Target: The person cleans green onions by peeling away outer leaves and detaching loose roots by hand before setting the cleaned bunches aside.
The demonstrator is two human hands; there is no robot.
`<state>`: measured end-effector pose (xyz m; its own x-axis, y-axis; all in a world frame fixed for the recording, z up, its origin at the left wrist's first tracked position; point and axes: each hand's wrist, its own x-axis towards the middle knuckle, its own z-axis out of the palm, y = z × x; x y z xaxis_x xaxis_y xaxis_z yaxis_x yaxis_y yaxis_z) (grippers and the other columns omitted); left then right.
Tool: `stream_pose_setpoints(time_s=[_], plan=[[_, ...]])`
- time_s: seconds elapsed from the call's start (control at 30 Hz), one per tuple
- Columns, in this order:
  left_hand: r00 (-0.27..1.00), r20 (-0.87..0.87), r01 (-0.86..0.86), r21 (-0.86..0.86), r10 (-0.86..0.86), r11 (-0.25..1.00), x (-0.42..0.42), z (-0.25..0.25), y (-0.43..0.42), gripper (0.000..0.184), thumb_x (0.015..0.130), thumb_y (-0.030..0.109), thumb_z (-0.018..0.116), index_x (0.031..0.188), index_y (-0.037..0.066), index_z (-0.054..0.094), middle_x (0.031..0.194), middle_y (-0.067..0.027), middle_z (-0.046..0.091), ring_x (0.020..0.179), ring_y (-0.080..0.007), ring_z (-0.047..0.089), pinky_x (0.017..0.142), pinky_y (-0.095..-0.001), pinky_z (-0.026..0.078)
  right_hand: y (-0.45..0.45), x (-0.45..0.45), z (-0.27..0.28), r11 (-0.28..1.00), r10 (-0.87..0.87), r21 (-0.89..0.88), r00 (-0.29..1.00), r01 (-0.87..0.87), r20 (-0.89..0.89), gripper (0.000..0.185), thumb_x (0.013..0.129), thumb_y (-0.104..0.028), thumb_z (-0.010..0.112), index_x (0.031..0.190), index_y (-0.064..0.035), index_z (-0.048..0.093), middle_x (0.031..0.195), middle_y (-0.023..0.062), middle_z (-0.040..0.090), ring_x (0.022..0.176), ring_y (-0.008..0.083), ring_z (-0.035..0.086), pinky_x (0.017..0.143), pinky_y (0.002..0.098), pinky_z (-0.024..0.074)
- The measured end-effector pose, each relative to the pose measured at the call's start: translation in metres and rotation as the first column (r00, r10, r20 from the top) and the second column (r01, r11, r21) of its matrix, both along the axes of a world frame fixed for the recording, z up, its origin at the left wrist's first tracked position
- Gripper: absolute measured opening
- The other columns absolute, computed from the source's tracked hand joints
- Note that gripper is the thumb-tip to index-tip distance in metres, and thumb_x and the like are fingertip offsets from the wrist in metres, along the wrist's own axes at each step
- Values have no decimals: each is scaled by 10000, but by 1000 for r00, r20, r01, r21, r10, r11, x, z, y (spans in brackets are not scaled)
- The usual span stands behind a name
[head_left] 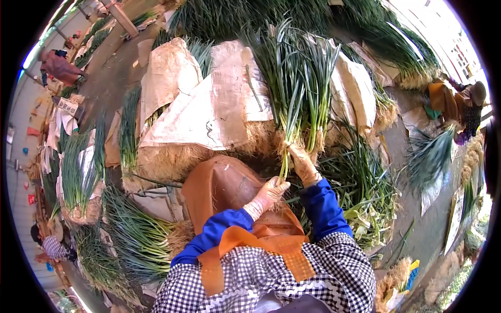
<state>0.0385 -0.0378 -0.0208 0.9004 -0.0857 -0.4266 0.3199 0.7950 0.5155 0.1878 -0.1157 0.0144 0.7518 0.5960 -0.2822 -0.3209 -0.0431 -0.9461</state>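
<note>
My left hand point(267, 195) is closed, with thumb and fingers pinching the lower stalk of a green onion point(284, 168) in front of my lap. Close by on the right, my right hand point(303, 164) bends its fingers around the root end of the same green onion; exactly what lies under those fingers is partly hidden. Just beyond both hands, a loose bunch of long green onions point(292, 83) lies with roots toward me and leaves pointing away. An orange-brown apron point(224, 182) covers my knees beneath the left hand.
Pale sacking point(201, 117) covers stacked onions ahead. More onions lie at my left point(141, 229), with loose leaves point(360, 193) heaped at my right. Other people sit or bend at the far right point(459, 104), upper left point(60, 68) and lower left point(55, 245).
</note>
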Motion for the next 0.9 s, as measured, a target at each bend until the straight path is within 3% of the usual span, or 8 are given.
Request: stream_pose_setpoints(time_s=[0.07, 0.2, 0.33, 0.47, 0.6, 0.67, 0.8, 0.9], plan=[[1000, 13, -25, 681, 22, 732, -1, -20, -5, 275, 803, 219, 666, 947, 38, 517, 774, 6, 535, 646, -125, 480, 608, -272, 434, 15, 3, -31, 995, -34, -92, 992, 45, 121, 402, 875, -424, 536, 769, -47, 625, 570, 1, 496, 473, 103, 411, 462, 241, 317], [978, -34, -36, 945, 207, 326, 0, -10, -7, 339, 795, 274, 642, 964, 25, 487, 831, -141, 630, 756, -294, 604, 710, -372, 459, 18, 3, -48, 942, -93, -272, 933, 195, 347, 371, 875, -396, 522, 759, -59, 626, 690, 158, 623, 602, 287, 589, 616, 379, 468], [991, 24, -56, 968, 132, 243, -1, -1, -9, 304, 838, 278, 592, 987, 38, 479, 863, -184, 628, 818, -352, 601, 719, -399, 458, 7, 4, -41, 574, 405, -705, 603, 417, 687, 364, 883, -386, 450, 765, -102, 646, 741, 141, 649, 698, 336, 625, 645, 417, 494], [991, 8, -41, 968, 134, 247, 1, 2, -7, 280, 859, 270, 577, 978, 35, 481, 848, -163, 629, 782, -315, 607, 706, -379, 460, -4, -8, -33, 507, 431, -722, 586, 472, 686, 333, 858, -411, 498, 693, -161, 643, 611, 92, 622, 585, 311, 613, 572, 410, 491], [980, -6, -102, 844, 199, 526, 3, -9, -3, 250, 885, 274, 564, 953, 44, 493, 723, -47, 575, 625, -136, 515, 588, -281, 440, -11, -21, -30, 752, 180, -461, 526, 472, 832, 301, 872, -350, 543, 694, -118, 616, 553, 54, 585, 453, 231, 530, 436, 320, 427], [981, -58, -108, 621, 183, 776, 0, 7, -3, 204, 900, 277, 545, 925, 78, 508, 644, 5, 494, 527, -67, 408, 465, -225, 357, -9, -9, -23, 964, -247, -79, 964, 254, 97, 287, 911, -313, 508, 778, -79, 610, 628, 23, 604, 435, 144, 489, 414, 281, 393], [973, -80, -201, 152, 215, 968, 4, 4, 3, 232, 913, 350, 504, 880, 122, 533, 612, 30, 450, 467, -67, 393, 407, -202, 334, -9, 5, -53, 983, 65, 180, 965, -19, -254, 349, 937, -318, 453, 974, -12, 618, 696, 36, 615, 535, 88, 495, 519, 222, 406], [985, -4, -171, 92, 172, 981, 2, 4, 11, 260, 921, 360, 474, 924, 109, 542, 687, -9, 527, 496, -72, 437, 409, -193, 361, 0, -2, -48, 997, 46, 64, 985, -36, -169, 377, 942, -328, 435, 996, -4, 619, 689, 27, 605, 542, 76, 484, 527, 209, 397]])
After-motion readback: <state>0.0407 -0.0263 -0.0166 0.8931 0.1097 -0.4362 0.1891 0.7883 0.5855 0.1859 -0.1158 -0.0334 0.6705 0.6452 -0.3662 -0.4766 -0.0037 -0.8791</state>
